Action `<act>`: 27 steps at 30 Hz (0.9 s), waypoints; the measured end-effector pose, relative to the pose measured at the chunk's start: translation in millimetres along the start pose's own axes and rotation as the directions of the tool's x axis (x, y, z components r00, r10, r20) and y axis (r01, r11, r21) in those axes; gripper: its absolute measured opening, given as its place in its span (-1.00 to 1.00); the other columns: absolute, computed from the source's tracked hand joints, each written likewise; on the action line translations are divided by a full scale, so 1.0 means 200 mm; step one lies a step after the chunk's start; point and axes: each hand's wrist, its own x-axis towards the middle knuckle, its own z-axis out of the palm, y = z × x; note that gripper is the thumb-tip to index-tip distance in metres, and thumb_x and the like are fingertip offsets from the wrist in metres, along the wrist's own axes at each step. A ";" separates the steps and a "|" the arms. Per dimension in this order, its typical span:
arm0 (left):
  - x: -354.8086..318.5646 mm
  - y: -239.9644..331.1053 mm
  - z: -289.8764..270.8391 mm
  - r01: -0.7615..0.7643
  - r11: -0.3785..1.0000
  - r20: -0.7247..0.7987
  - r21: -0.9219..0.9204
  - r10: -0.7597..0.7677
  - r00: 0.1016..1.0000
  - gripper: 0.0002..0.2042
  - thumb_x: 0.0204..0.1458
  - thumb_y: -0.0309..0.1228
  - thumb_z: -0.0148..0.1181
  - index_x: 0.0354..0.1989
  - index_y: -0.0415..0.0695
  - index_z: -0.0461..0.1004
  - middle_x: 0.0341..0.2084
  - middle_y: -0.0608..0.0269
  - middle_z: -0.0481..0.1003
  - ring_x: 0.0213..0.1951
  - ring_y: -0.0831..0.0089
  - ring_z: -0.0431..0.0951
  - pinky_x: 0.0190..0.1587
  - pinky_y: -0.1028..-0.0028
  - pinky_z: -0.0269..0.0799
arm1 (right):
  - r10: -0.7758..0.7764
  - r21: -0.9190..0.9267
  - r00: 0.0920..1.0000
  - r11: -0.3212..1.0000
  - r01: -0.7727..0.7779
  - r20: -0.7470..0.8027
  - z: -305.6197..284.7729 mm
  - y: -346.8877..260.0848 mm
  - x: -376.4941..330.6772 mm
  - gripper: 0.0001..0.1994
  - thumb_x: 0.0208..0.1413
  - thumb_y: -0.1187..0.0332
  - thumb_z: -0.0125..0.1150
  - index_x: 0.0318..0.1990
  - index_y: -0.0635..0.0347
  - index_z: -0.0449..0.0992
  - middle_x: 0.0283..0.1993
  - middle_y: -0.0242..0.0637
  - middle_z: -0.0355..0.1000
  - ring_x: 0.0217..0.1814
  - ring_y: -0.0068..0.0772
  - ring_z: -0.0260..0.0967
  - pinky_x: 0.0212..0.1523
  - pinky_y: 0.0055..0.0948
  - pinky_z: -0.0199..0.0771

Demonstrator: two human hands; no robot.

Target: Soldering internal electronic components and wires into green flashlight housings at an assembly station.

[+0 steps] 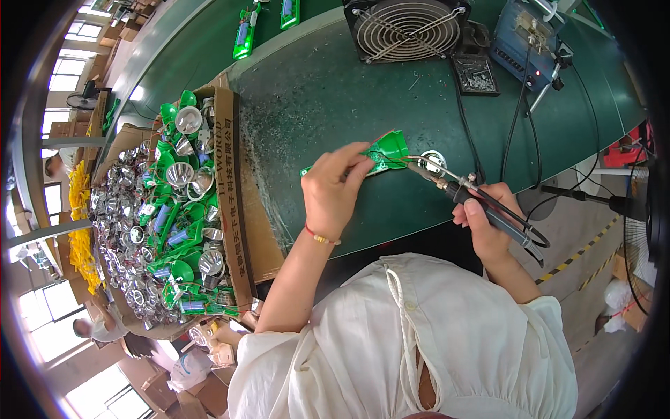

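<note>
A green plastic lamp housing (391, 145) lies on the bench in front of me, with thin dark and reddish wires at its middle. My left hand (336, 180) rests over its left part, thumb and forefinger pinched on a thin wire. Wrapped around the handle of a soldering iron (497, 215) is my right hand (487, 218). A thin metal feed tube runs along the iron, and its tip end reaches the right edge of the housing. Just behind the tip sits a small round white part (434, 162) with a metallic look. My left fingers partly cover the housing.
A cardboard box (234, 188) on the left is heaped with green housings and silver reflectors. At the back stand a fan with a wire grille (408, 29), a small dark tray (476, 75) and a blue soldering unit (523, 45). Black cables (515, 133) hang along the right side.
</note>
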 end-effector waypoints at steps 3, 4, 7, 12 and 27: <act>0.00 -0.04 -0.01 0.169 0.984 -0.022 -0.063 -0.171 0.985 -0.92 -0.25 -0.57 0.26 -0.52 -0.19 0.51 -0.60 0.24 0.50 -0.52 0.38 0.47 -0.42 0.49 0.39 | 0.035 -0.018 0.999 0.999 -0.034 0.040 0.02 0.00 0.01 -0.81 0.00 0.44 0.14 -0.31 0.36 0.30 -0.51 -0.19 0.42 -0.53 -0.56 0.36 -0.51 -0.58 0.41; 0.00 -0.06 -0.02 -0.010 1.000 -0.028 0.004 0.010 1.000 -0.91 -0.25 -0.59 0.26 -0.52 -0.19 0.51 -0.59 0.24 0.48 -0.51 0.38 0.46 -0.43 0.48 0.38 | 0.073 -0.029 0.995 0.997 -0.071 0.065 0.03 0.00 0.01 -0.80 0.00 0.43 0.14 -0.31 0.36 0.30 -0.50 -0.20 0.42 -0.53 -0.56 0.37 -0.50 -0.57 0.42; -0.01 -0.07 -0.02 -0.180 0.978 0.001 0.102 0.180 0.984 -0.91 -0.23 -0.60 0.24 -0.50 -0.21 0.52 -0.53 0.24 0.44 -0.48 0.41 0.45 -0.44 0.51 0.36 | 0.036 -0.066 0.996 0.997 -0.031 0.076 0.07 0.03 0.03 -0.81 0.01 0.42 0.12 -0.31 0.33 0.28 -0.57 -0.20 0.39 -0.60 -0.56 0.34 -0.62 -0.65 0.32; -0.02 -0.08 -0.01 -0.169 0.973 0.001 0.156 0.171 0.985 -0.91 -0.22 -0.61 0.23 -0.47 -0.21 0.53 -0.45 0.25 0.39 -0.46 0.44 0.43 -0.46 0.54 0.35 | 0.014 -0.051 0.994 0.999 -0.009 0.108 0.11 0.06 0.06 -0.82 0.00 0.44 0.13 -0.32 0.34 0.28 -0.56 -0.19 0.40 -0.60 -0.57 0.33 -0.60 -0.62 0.36; 0.01 -0.05 -0.01 -0.082 0.988 0.069 0.132 0.073 0.995 -0.92 -0.33 -0.64 0.21 -0.60 -0.23 0.46 -0.52 0.23 0.36 -0.44 0.30 0.39 -0.42 0.41 0.33 | 0.099 -0.035 0.991 0.995 -0.096 0.087 0.13 0.07 0.08 -0.84 -0.01 0.46 0.13 -0.35 0.33 0.29 -0.56 -0.18 0.40 -0.60 -0.57 0.34 -0.59 -0.62 0.36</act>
